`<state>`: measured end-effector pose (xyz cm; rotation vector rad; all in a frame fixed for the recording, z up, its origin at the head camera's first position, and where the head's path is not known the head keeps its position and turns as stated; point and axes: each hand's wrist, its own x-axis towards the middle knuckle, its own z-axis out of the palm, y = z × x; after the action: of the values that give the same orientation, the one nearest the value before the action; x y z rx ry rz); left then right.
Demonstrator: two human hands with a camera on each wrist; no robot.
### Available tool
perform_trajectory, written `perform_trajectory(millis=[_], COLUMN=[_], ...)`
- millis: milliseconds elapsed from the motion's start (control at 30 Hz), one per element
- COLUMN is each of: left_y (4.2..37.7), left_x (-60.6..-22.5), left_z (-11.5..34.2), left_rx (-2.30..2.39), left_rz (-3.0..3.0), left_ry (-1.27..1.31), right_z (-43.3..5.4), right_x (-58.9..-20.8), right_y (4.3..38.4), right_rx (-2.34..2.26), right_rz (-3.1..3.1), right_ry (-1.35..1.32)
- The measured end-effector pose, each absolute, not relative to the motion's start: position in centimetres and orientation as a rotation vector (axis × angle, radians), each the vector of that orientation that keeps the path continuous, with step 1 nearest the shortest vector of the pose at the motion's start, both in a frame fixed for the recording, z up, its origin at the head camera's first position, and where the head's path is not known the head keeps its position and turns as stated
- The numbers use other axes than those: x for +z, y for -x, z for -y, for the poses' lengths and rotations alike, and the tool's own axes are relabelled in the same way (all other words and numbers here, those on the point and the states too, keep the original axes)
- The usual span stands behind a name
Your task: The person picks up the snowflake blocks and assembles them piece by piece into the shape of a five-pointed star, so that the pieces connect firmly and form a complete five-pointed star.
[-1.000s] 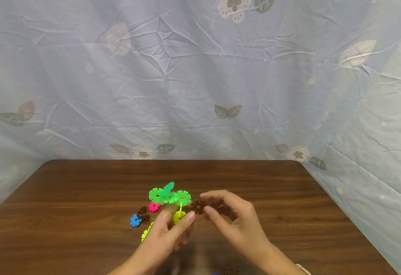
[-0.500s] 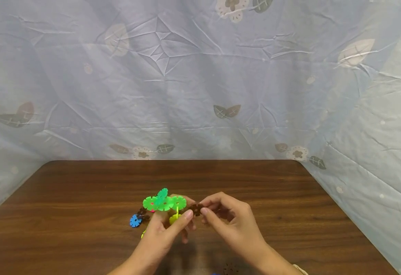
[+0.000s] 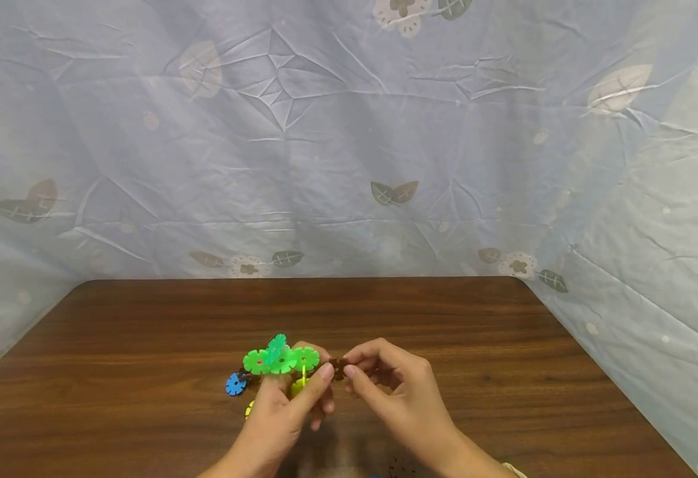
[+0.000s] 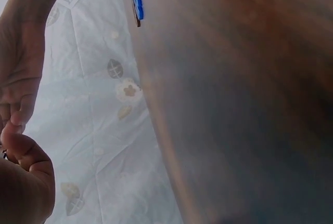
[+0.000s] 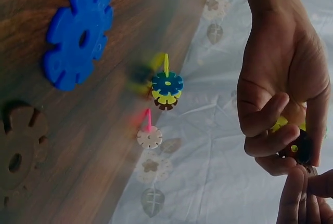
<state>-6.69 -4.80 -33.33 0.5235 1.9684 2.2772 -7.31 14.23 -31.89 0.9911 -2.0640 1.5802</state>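
In the head view my left hand grips a built piece of notched snowflake discs. Its green discs spread above the hand, and a yellow disc shows under them by the thumb. My right hand pinches a brown snowflake disc between thumb and fingers, right beside the left thumb tip. Fingers hide where the brown disc meets the piece. In the right wrist view, brown and yellow discs show among the left hand's fingers. The left wrist view shows both hands meeting at its left edge.
On the wooden table, a blue disc and a yellow disc lie left of the hands. Near the front edge are a brown disc and a larger-looking blue disc. A patterned cloth hangs behind.
My left hand has tilted the green discs lower and leftward, now over the pink disc. The right hand has brought the brown disc slightly left, closer to the left thumb.
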Motion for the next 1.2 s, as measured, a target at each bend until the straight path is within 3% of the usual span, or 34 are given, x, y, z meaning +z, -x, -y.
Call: perform_trajectory(millis=[467,800,1200], left_y=[7.4,7.6,7.6], left_x=[-30.3,-29.7,-29.7], left_z=[7.1,7.5,7.7], left_rx=[2.324,2.307,2.323], left_rz=[-2.122,-2.119,-2.113], left_ry=[-0.472,-0.46,-0.384], right_z=[-14.1,-12.5,-8.2], right_x=[-31.7,-31.8,-31.9], right_y=[7.9,10.1,13.7], right_rx=[1.543,1.486,1.182], right_rz=[2.059,2.23,2.663], right_ry=[-1.0,-0.972,-1.313])
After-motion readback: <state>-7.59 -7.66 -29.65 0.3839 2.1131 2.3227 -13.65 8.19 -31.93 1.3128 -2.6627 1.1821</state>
